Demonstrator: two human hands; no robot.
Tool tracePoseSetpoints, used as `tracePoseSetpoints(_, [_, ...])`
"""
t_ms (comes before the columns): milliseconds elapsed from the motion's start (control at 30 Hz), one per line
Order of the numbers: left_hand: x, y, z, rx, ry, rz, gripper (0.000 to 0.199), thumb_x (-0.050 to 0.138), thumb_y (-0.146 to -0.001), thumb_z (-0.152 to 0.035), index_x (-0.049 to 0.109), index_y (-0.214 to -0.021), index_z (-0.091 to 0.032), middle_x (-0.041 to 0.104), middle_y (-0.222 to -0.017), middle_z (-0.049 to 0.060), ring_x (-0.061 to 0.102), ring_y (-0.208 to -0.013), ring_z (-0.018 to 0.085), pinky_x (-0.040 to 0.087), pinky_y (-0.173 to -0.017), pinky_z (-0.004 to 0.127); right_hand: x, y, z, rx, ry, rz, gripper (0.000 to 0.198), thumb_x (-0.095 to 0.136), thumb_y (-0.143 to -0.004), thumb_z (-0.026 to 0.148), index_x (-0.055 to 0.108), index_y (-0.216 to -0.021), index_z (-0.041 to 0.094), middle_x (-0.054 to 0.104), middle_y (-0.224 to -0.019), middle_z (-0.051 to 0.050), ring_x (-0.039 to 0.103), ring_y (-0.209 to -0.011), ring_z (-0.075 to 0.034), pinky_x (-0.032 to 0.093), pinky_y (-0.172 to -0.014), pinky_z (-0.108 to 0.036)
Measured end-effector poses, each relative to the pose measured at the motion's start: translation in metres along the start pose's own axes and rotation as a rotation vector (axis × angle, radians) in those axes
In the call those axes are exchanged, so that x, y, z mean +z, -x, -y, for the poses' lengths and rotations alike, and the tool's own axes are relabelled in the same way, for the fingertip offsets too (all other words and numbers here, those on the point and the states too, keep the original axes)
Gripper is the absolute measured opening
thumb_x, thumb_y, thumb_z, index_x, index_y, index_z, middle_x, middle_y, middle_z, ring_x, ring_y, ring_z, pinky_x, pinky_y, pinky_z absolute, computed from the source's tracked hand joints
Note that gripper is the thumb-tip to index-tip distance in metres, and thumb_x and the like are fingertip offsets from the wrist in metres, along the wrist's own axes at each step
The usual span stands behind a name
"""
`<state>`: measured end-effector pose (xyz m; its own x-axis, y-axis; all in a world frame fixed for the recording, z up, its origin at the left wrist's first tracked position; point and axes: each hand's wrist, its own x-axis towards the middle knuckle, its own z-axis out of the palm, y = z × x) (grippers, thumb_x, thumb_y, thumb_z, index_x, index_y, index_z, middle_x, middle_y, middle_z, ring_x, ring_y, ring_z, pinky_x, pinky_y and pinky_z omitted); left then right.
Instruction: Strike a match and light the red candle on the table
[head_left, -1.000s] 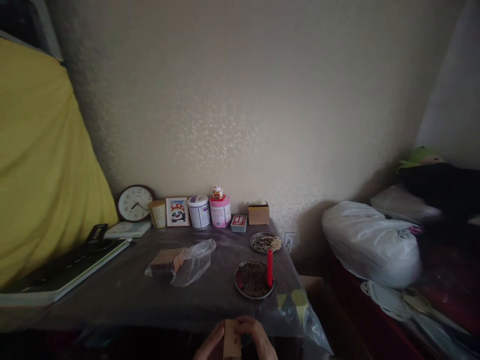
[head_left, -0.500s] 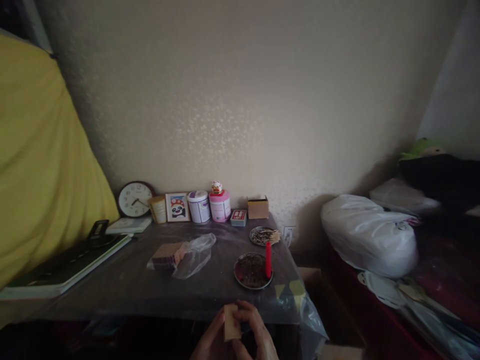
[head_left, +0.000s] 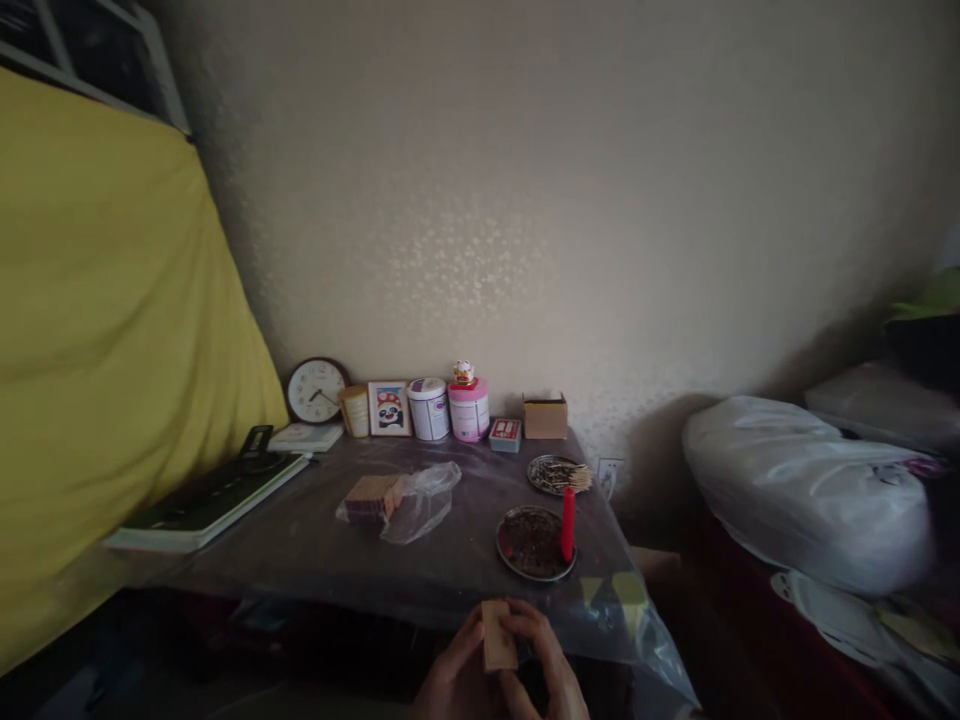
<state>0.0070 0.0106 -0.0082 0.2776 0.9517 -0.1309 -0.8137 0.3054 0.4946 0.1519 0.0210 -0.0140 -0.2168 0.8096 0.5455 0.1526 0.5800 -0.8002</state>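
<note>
Just in front of the table's near edge, a small tan matchbox (head_left: 496, 638) is held up between both hands. My left hand (head_left: 453, 670) grips its left side, and my right hand (head_left: 546, 660) has its fingers bent round the right side and lower end. Beyond them, a red candle (head_left: 568, 526) stands upright at the right side of a round metal plate (head_left: 504, 560) covered in dark residue. A second plate (head_left: 534, 484) behind it bears many matchsticks (head_left: 574, 477). Left of these, a stack of matchboxes (head_left: 369, 497) lies partly in a clear plastic bag (head_left: 426, 505).
Along the wall stand a clock (head_left: 318, 390), a yellow cup (head_left: 355, 411), a panda picture (head_left: 390, 409), two tins (head_left: 428, 410), a card box (head_left: 505, 435) and a cardboard box (head_left: 545, 417). A dark flat panel (head_left: 202, 500) lies left. White bags (head_left: 802, 485) sit right.
The camera view has turned slightly left, so the table and its things appear further right. Both hands still hold the matchbox, with little change in grip.
</note>
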Motion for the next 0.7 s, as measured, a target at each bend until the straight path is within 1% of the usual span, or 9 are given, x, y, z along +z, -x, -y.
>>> tracePoseSetpoints(33, [0.001,0.000,0.000,0.004,0.002,0.018,0.032,0.081,-0.073,-0.037,0.076,-0.101,-0.022,0.077,-0.093,0.004,0.065,-0.080,0.017,0.045,-0.068,0.028,0.001,0.000,0.000,0.011,-0.008,0.004,0.032,0.060,-0.084,0.025,0.064,-0.116,0.029,0.066,-0.131,-0.007,0.065,-0.122,-0.022,0.052,-0.102,-0.029])
tracePoseSetpoints(100, [0.005,0.001,0.000,0.024,0.008,0.039,0.029,0.080,-0.074,-0.035,0.077,-0.099,-0.022,0.077,-0.094,0.004,0.064,-0.083,0.016,0.045,-0.073,0.027,0.001,0.000,0.001,0.020,-0.020,0.007,0.028,0.059,-0.088,0.033,0.064,-0.115,0.029,0.066,-0.131,-0.007,0.065,-0.121,-0.022,0.052,-0.102,-0.029])
tracePoseSetpoints(167, [0.010,0.003,-0.001,0.032,0.002,0.039,0.027,0.081,-0.072,-0.034,0.078,-0.097,-0.023,0.077,-0.096,0.004,0.064,-0.087,0.016,0.045,-0.078,0.027,0.002,0.000,0.000,0.015,-0.022,-0.002,0.029,0.057,-0.090,0.042,0.063,-0.116,0.029,0.066,-0.131,-0.007,0.065,-0.121,-0.023,0.051,-0.103,-0.030])
tracePoseSetpoints(233, [0.017,0.005,-0.002,0.035,-0.020,0.041,0.029,0.082,-0.071,-0.035,0.078,-0.097,-0.025,0.078,-0.097,0.004,0.064,-0.088,0.017,0.045,-0.079,0.028,0.002,0.000,-0.001,0.009,-0.024,-0.011,0.031,0.056,-0.091,0.047,0.063,-0.115,0.028,0.066,-0.130,-0.008,0.065,-0.120,-0.023,0.052,-0.102,-0.030])
tracePoseSetpoints(400, [0.026,0.010,-0.005,0.050,-0.042,0.027,0.033,0.085,-0.067,-0.038,0.078,-0.096,-0.025,0.077,-0.089,0.002,0.063,-0.080,0.015,0.043,-0.070,0.026,0.005,0.001,-0.007,0.011,-0.053,-0.020,0.037,0.052,-0.093,0.053,0.062,-0.119,0.029,0.065,-0.132,-0.008,0.063,-0.123,-0.024,0.050,-0.105,-0.031])
tracePoseSetpoints(500, [0.024,0.011,-0.005,0.058,-0.053,0.044,0.033,0.082,-0.071,-0.037,0.077,-0.100,-0.024,0.077,-0.092,0.003,0.063,-0.084,0.016,0.043,-0.074,0.027,0.006,0.003,-0.012,0.029,-0.087,-0.017,0.040,0.053,-0.092,0.056,0.061,-0.121,0.029,0.065,-0.134,-0.007,0.062,-0.125,-0.024,0.049,-0.106,-0.031])
tracePoseSetpoints(633, [0.017,0.008,-0.004,0.058,-0.030,0.087,0.034,0.081,-0.072,-0.035,0.076,-0.104,-0.024,0.078,-0.102,0.005,0.064,-0.091,0.018,0.043,-0.079,0.030,0.007,0.005,-0.017,0.087,-0.125,-0.015,0.043,0.055,-0.091,0.056,0.060,-0.123,0.029,0.063,-0.137,-0.008,0.060,-0.127,-0.025,0.047,-0.108,-0.033])
tracePoseSetpoints(700, [0.016,0.006,-0.003,0.063,-0.026,0.096,0.034,0.080,-0.074,-0.034,0.076,-0.106,-0.024,0.078,-0.101,0.005,0.064,-0.091,0.018,0.043,-0.079,0.030,0.007,0.006,-0.018,0.111,-0.145,-0.007,0.043,0.055,-0.090,0.056,0.060,-0.124,0.030,0.063,-0.138,-0.007,0.059,-0.127,-0.026,0.045,-0.111,-0.035])
